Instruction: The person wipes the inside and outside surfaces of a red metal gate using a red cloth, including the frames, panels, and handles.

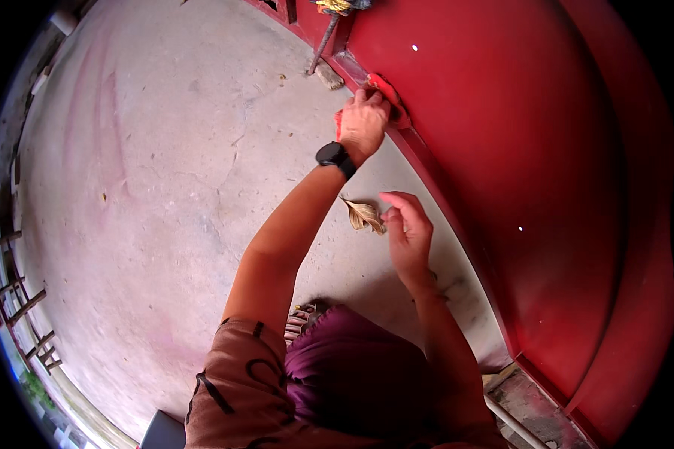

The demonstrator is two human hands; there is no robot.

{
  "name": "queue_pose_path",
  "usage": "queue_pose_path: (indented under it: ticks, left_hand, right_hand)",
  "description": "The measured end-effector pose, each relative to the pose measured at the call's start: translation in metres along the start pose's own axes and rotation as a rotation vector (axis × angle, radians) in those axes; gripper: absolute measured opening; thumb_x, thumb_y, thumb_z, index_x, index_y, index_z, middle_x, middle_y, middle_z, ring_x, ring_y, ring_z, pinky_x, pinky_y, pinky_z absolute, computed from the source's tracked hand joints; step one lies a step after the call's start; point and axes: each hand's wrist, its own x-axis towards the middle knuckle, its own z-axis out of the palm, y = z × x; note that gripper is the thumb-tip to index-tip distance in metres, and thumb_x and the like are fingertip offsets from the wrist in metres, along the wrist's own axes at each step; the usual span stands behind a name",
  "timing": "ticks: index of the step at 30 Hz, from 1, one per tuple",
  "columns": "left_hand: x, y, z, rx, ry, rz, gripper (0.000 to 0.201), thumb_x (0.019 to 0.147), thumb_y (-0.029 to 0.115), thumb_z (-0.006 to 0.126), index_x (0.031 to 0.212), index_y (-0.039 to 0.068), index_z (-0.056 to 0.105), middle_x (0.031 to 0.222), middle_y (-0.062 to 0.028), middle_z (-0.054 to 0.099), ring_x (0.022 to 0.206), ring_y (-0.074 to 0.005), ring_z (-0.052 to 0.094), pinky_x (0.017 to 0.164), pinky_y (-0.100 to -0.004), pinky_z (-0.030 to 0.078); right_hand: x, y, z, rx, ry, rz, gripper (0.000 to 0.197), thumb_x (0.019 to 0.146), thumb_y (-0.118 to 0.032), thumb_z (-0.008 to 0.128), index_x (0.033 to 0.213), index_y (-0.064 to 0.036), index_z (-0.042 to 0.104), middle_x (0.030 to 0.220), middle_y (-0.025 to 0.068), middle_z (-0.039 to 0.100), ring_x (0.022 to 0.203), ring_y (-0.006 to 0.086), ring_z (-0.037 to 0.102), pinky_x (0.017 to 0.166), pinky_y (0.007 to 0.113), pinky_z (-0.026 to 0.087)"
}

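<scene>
My left hand (365, 123), below a black wristwatch (335, 157), grips a red cloth (388, 93) and presses it against the bottom rail of a red metal door (494, 142). Part of the cloth shows past the fingers on both sides. Nearer to me, my right hand (410, 236) hovers beside the door with nothing in it, its fingers loosely bent and the thumb apart. A dry brown leaf (363, 215) lies on the concrete floor just left of that hand.
Beyond my left hand, a rod (323, 45) stands by a small block (329, 75) at the door's foot. Wooden rails (26, 307) line the far left. A dark grey box-like thing (163, 432) sits at the lower left, and a pale pipe (513, 423) at the lower right.
</scene>
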Motion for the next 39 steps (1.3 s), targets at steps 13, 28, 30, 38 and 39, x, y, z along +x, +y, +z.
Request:
queue_pose_path:
  ticks: [13, 28, 30, 38, 39]
  left_hand:
    - [-0.026, 0.017, 0.009, -0.145, 0.089, 0.265, 0.023, 0.078, 0.017, 0.057, 0.098, 0.011, 0.065, 0.115, -0.0043, 0.059, 0.115, -0.0273, 0.049, 0.091, -0.0376, 0.045]
    - [0.0, -0.019, 0.018, 0.037, 0.019, 0.191, 0.033, 0.076, 0.015, 0.057, 0.108, 0.012, 0.063, 0.122, -0.0063, 0.054, 0.116, -0.0287, 0.047, 0.088, -0.0387, 0.047]
    - [0.016, -0.029, 0.006, -0.045, -0.098, 0.055, 0.03, 0.074, 0.014, 0.059, 0.104, 0.011, 0.064, 0.12, -0.0054, 0.054, 0.115, -0.0283, 0.047, 0.088, -0.0398, 0.047]
    - [-0.032, 0.042, 0.023, 0.165, -0.001, 0.501, 0.03, 0.071, 0.014, 0.058, 0.1, 0.016, 0.065, 0.108, -0.0027, 0.057, 0.114, -0.0277, 0.048, 0.093, -0.0382, 0.045]
    - [-0.029, 0.04, 0.023, 0.063, -0.075, 0.492, 0.03, 0.072, 0.014, 0.058, 0.101, 0.016, 0.065, 0.108, -0.003, 0.057, 0.111, -0.0269, 0.049, 0.091, -0.0382, 0.046]
  right_hand:
    - [0.099, -0.018, -0.034, -0.77, -0.183, -0.449, 0.028, 0.078, 0.005, 0.054, 0.103, -0.0002, 0.065, 0.106, 0.0127, 0.061, 0.089, 0.0286, 0.058, 0.08, 0.037, 0.049]
    - [0.146, -0.021, -0.09, -0.993, -0.356, -0.599, 0.022, 0.076, 0.007, 0.055, 0.097, 0.0064, 0.064, 0.1, 0.0163, 0.063, 0.093, 0.0305, 0.057, 0.081, 0.039, 0.051]
    - [0.147, -0.023, -0.089, -0.993, -0.368, -0.606, 0.022, 0.076, 0.007, 0.055, 0.096, 0.0067, 0.063, 0.1, 0.0165, 0.063, 0.093, 0.0305, 0.057, 0.08, 0.039, 0.051]
    - [0.147, -0.023, -0.093, -1.042, -0.413, -0.666, 0.02, 0.074, 0.006, 0.058, 0.094, 0.006, 0.063, 0.097, 0.0153, 0.061, 0.09, 0.0297, 0.057, 0.079, 0.038, 0.051]
    - [0.147, -0.023, -0.094, -1.043, -0.416, -0.663, 0.02, 0.074, 0.006, 0.058, 0.094, 0.006, 0.063, 0.097, 0.0153, 0.061, 0.09, 0.0297, 0.057, 0.079, 0.038, 0.051]
